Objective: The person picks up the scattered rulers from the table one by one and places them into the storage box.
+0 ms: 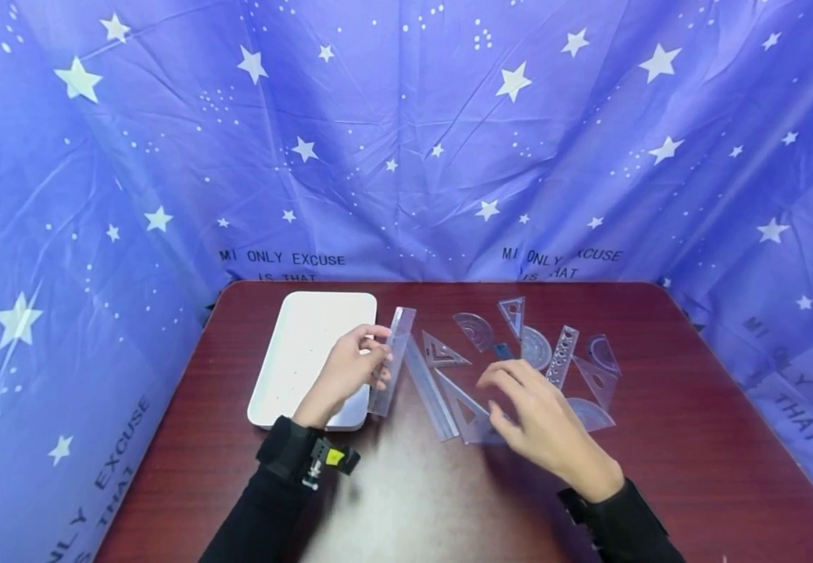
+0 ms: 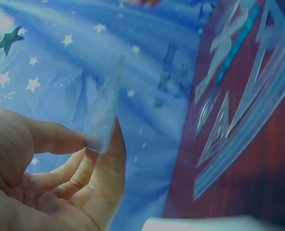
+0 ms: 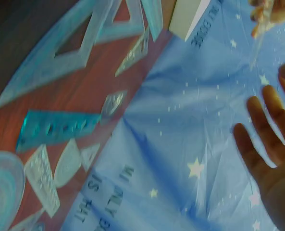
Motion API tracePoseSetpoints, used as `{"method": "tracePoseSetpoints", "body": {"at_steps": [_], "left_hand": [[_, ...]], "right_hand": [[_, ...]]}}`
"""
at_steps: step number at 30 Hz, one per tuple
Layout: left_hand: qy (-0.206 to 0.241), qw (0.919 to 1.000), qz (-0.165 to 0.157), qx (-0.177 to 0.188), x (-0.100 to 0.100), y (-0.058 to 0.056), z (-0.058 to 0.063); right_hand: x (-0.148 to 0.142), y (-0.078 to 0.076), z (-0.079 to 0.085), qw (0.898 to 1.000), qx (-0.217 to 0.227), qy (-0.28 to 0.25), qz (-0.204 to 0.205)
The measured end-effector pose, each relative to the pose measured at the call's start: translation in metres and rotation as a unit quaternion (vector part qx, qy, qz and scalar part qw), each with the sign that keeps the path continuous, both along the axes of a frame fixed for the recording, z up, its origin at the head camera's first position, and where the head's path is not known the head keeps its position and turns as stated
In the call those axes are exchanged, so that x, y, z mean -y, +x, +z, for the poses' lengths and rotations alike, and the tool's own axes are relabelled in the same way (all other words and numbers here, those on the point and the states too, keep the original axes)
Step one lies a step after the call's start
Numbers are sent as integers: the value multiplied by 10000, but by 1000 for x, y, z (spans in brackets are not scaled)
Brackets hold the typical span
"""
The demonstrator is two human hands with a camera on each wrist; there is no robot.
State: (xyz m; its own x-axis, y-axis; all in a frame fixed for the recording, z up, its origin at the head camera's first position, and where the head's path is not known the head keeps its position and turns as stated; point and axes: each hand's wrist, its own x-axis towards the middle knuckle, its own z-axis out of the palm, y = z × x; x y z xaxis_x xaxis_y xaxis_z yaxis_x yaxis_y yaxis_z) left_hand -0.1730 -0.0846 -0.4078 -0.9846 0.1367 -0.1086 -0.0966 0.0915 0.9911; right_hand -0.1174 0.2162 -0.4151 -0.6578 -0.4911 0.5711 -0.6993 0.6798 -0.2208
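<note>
My left hand (image 1: 343,371) pinches a clear plastic ruler (image 1: 401,328) between thumb and fingers, raised beside the white tray. In the left wrist view the ruler (image 2: 106,110) stands up from the fingertips, its outline faint. My right hand (image 1: 540,414) hovers over the spread of drawing tools, its fingers loosely bent and holding nothing. Below and left of it lies a large clear set square (image 1: 454,407), partly hidden by the hand. Another clear ruler (image 1: 431,391) lies between the hands. In the right wrist view the right hand's fingers (image 3: 265,127) are spread apart.
A white tray (image 1: 315,336) stands on the left of the dark red table. Small set squares (image 1: 512,313), protractors (image 1: 473,330) and a stencil ruler with holes (image 1: 563,353) lie scattered at the right. A starry blue cloth (image 1: 406,156) hangs behind the table.
</note>
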Motion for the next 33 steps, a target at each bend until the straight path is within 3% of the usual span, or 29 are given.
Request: {"method": "tracePoseSetpoints", "body": {"at_steps": [4,10,16,22,24,31,33], "left_hand": [[-894,9954,286,-213,21,-14,7],[-2221,9738,423,-233,48,-38,11],[-3136,9492,123,236,62,-53,5],[-3871,9197,-298,585,68,-66,-7],[-4035,9112,-417,714,71,-75,-14],[-4488,8871,-702,816,94,-121,-76],[-4596,8810,-785,806,97,-126,-83]], "right_hand": [[-13,2,3,9987,222,287,-371],[-29,3,6,9924,879,547,-660],[-43,2,5,9763,1758,898,-890],[-50,0,2,9746,1874,892,-838],[-52,0,1,9753,1861,858,-828],[-60,1,1,9729,1982,762,-913],[-62,2,0,9714,2053,739,-936]]}}
